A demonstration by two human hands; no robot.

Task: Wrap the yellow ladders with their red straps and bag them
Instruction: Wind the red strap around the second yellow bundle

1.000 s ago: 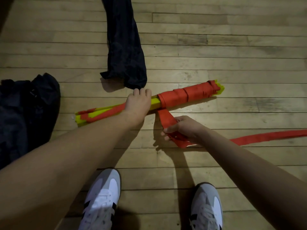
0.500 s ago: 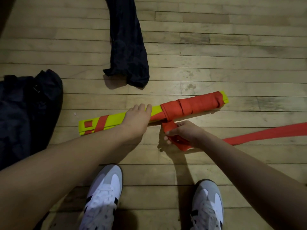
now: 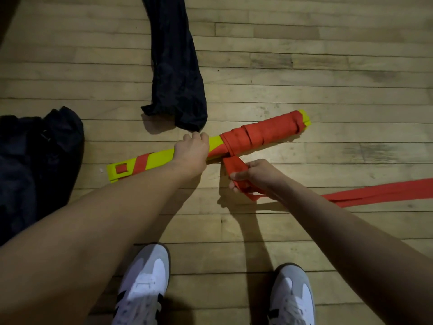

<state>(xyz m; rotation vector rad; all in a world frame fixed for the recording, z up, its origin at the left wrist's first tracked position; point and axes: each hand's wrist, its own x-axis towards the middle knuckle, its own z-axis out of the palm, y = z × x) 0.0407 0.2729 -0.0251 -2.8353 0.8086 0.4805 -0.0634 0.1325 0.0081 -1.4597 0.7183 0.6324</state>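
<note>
Since the preceding frames, the yellow ladder bundle (image 3: 154,161) had been rolled on the floor (image 3: 328,66), its flat yellow face with a red diagonal band now turned upward, and the right hand (image 3: 255,178) had drawn up closer to the bundle with its strap. At this moment the folded ladder lay aslant on the wooden floor, just in front of the person's shoes (image 3: 143,285). Its right-hand portion was covered by several turns of the red strap (image 3: 260,133); the left-hand portion remained bare yellow apart from the diagonal band and a small red square near the end. The left hand (image 3: 192,151) was closed over the bundle at its middle, pressing and steadying it. The right hand's grip was pinched shut on the strap just below the wound section, a short loop hanging from the fingers. A long length of loose strap (image 3: 379,194) trailed away across the floor to the right, out of view. Wrapping was therefore judged roughly half complete on this ladder: the remaining slack had yet to be wound and secured. Bagging had not begun; a dark cloth sleeve (image 3: 175,73), presumably a bag, lay limp beyond the bundle, and a second dark bag (image 3: 35,165) lay at left, contents indiscernible.
</note>
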